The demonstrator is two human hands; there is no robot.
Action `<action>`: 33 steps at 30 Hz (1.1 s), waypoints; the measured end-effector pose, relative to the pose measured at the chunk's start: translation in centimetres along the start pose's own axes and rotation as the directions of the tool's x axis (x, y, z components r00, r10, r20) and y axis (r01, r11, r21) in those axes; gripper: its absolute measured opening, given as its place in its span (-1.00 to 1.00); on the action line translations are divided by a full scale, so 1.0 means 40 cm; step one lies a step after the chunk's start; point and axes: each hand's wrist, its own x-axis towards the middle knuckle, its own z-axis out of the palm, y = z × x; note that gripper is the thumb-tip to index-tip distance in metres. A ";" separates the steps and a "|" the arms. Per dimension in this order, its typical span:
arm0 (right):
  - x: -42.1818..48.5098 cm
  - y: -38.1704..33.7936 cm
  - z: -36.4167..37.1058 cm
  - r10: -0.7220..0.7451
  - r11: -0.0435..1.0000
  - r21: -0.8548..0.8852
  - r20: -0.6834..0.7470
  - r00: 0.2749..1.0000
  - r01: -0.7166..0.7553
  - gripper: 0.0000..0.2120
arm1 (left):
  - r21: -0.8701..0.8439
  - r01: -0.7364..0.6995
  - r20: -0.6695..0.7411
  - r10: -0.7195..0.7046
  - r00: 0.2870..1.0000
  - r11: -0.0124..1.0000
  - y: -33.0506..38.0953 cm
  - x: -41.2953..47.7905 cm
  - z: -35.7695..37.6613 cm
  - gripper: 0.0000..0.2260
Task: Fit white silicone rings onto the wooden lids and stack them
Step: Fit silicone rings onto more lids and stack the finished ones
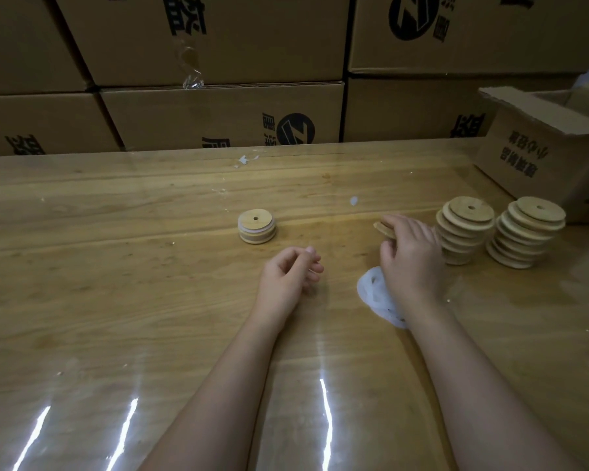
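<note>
Fingers (393, 222) of our right hand (412, 260) curl round a bare wooden lid (383, 230) just beyond the white silicone rings (371, 290) on the bench (116, 266), our left hand (291, 271) loosely curled, seemingly empty; next, we judge, a ring needs picking and stretching on.

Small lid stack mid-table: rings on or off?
On: a white band shows between the wooden discs of the small lid stack, clearest at its left edge.

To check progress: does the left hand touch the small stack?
Apart. Head view shows bare table between left hand and small stack.
</note>
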 end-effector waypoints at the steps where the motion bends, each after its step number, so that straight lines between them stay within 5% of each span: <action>1: -0.003 -0.013 0.000 -0.043 0.996 0.075 -0.005 0.999 0.044 -0.66 | -0.011 -0.004 -0.013 0.004 1.000 1.000 0.000 0.000 0.000 -0.78; 3: -0.015 -0.054 0.003 -0.055 0.942 0.334 0.062 0.997 0.032 -0.68 | -0.042 -0.011 -0.011 0.010 1.000 0.999 0.002 -0.001 0.000 -0.81; 7: -0.040 -0.140 0.019 0.084 0.631 0.723 0.296 0.951 -0.281 -0.68 | -0.115 0.005 0.045 0.000 0.999 0.993 0.009 0.002 -0.003 -0.93; 13: -0.030 -0.131 0.029 0.254 0.260 0.790 0.498 0.829 -0.555 -0.79 | -0.133 0.013 0.054 -0.006 0.999 0.991 0.007 0.002 -0.017 -0.88; 17: -0.025 -0.107 0.036 0.299 0.122 0.730 0.619 0.726 -0.672 -0.88 | -0.134 0.036 0.063 -0.028 0.998 0.990 0.006 0.001 -0.007 -0.94; 22: -0.043 -0.107 0.041 0.319 0.172 0.705 0.620 0.716 -0.688 -0.86 | -0.116 0.019 -0.003 -0.019 1.000 0.993 0.002 0.000 -0.003 -0.94; 31: -0.063 -0.114 0.037 0.284 0.250 0.802 0.475 0.833 -0.542 -0.75 | -0.224 0.008 -0.086 -0.028 0.996 0.975 -0.005 0.007 -0.003 -0.91; 33: -0.062 -0.113 0.036 0.242 0.340 0.812 0.413 0.878 -0.475 -0.70 | -0.245 0.026 -0.059 -0.041 0.997 0.969 -0.001 0.006 -0.005 -0.83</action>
